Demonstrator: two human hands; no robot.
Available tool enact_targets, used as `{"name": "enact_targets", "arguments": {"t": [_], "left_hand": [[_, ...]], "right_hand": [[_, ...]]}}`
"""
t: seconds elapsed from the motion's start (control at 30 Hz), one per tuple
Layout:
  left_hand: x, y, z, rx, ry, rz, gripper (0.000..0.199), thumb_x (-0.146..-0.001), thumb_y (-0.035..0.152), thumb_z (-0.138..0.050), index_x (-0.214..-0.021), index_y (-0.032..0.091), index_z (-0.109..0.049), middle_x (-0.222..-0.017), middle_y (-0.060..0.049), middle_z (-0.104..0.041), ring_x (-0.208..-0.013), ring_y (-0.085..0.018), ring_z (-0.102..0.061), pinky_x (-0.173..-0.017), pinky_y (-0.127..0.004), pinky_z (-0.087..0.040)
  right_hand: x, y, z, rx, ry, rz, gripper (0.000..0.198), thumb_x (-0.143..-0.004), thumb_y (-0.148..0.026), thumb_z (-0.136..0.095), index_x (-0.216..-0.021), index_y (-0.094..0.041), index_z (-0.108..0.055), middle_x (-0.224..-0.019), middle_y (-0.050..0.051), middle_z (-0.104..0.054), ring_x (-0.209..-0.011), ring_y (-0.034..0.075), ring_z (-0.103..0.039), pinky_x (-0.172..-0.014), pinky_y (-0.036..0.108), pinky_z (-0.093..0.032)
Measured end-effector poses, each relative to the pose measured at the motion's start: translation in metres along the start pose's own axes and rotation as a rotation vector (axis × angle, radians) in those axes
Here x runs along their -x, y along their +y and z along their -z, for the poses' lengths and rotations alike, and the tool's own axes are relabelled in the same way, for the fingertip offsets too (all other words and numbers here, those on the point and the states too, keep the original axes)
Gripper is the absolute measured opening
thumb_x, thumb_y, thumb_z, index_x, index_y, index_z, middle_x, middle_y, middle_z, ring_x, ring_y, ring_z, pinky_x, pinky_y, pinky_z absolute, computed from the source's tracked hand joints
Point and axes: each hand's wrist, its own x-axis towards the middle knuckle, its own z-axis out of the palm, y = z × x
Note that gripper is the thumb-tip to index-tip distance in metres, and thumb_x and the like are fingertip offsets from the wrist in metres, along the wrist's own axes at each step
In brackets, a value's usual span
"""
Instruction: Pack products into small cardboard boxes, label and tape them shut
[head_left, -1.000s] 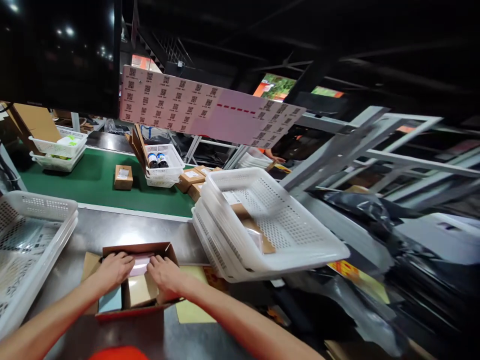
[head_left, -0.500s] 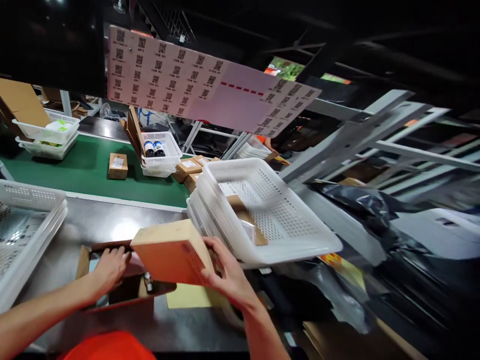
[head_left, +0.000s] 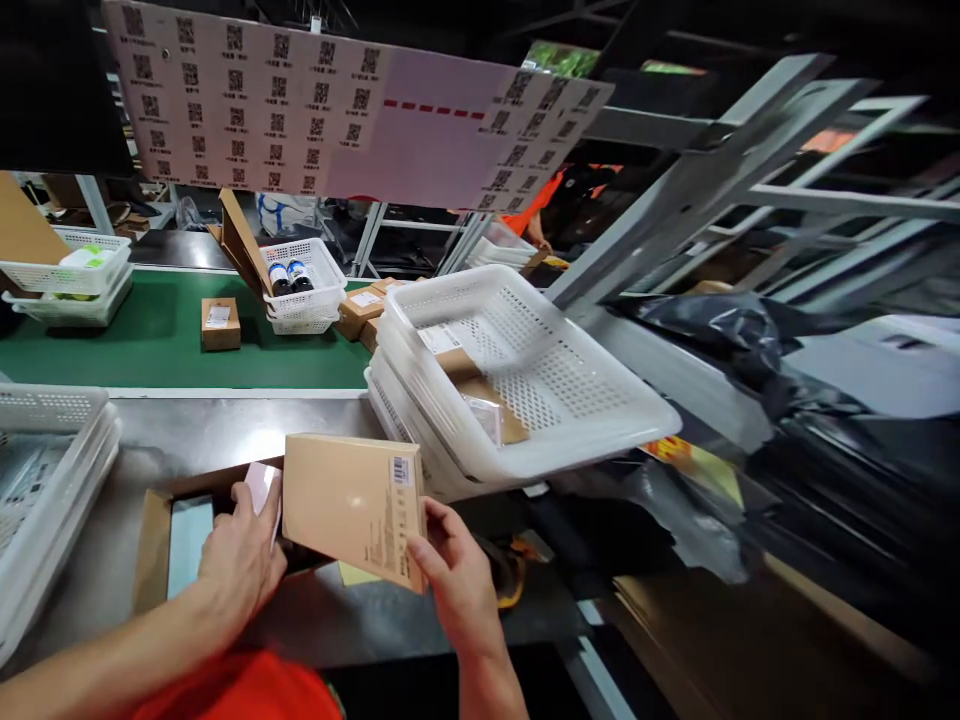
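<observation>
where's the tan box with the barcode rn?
Head view, lower centre: tan box held between left hand and right hand, just left of the stacked white baskets.

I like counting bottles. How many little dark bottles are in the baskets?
2. Both dark bottles stand side by side in the white basket on the green belt, behind the hands. More may be hidden in other baskets.

The box (head_left: 352, 505) is plain tan with a white barcode label and fine dark print. The carton (head_left: 154, 535) is brown, with a pale blue sheet (head_left: 187, 540) in it. The baskets (head_left: 525, 390) are white, pierced with small holes. The belt (head_left: 172, 350) is green. The board (head_left: 337, 110) is pinkish, patterned with black QR codes and a red dashed line.
</observation>
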Motion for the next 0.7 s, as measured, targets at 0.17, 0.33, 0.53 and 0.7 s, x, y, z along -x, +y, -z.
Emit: {"name": "enact_targets", "arguments": {"t": [0.17, 0.33, 0.53, 0.7], "left_hand": [[0.001, 0.009, 0.017, 0.143, -0.058, 0.120, 0.084, -0.101, 0.031, -0.056, -0.176, 0.007, -0.025, -0.156, -0.037, -0.050, -0.095, -0.036, -0.079, -0.080, -0.044, -0.067], [0.021, 0.007, -0.009, 0.260, -0.091, 0.218, 0.090, -0.099, 0.041, -0.066, -0.175, 0.010, -0.030, -0.177, -0.042, -0.017, -0.098, -0.040, -0.081, -0.084, -0.048, -0.067], [0.015, -0.010, -0.038, 0.373, 0.050, 0.286, 0.101, -0.094, 0.044, -0.070, -0.178, 0.026, -0.018, -0.177, -0.043, -0.015, -0.087, -0.039, -0.083, -0.074, -0.045, -0.065], [0.026, -0.011, -0.023, 0.369, -0.005, 0.282, 0.089, -0.100, 0.037, -0.062, -0.178, 0.030, -0.020, -0.182, -0.037, -0.001, -0.095, -0.041, -0.082, -0.083, -0.052, -0.066]], "right_hand": [[-0.003, 0.000, -0.001, -0.002, -0.030, -0.087, 0.068, -0.074, -0.060, -0.087, -0.124, -0.018, -0.070, -0.118, 0.015, -0.080, -0.110, 0.032, -0.076, -0.088, 0.040, -0.067], [-0.010, -0.005, 0.006, 0.035, -0.028, -0.131, 0.071, -0.066, -0.062, -0.089, -0.119, -0.019, -0.071, -0.119, 0.015, -0.081, -0.110, 0.035, -0.077, -0.092, 0.045, -0.067], [-0.011, -0.005, -0.006, 0.122, -0.067, -0.234, 0.079, -0.063, -0.070, -0.087, -0.119, -0.018, -0.068, -0.112, 0.014, -0.082, -0.104, 0.035, -0.077, -0.090, 0.046, -0.066], [0.017, -0.018, -0.028, 0.357, 0.073, -0.140, 0.077, -0.070, -0.076, -0.079, -0.121, -0.019, -0.068, -0.113, 0.013, -0.077, -0.102, 0.034, -0.074, -0.084, 0.045, -0.063]]}}
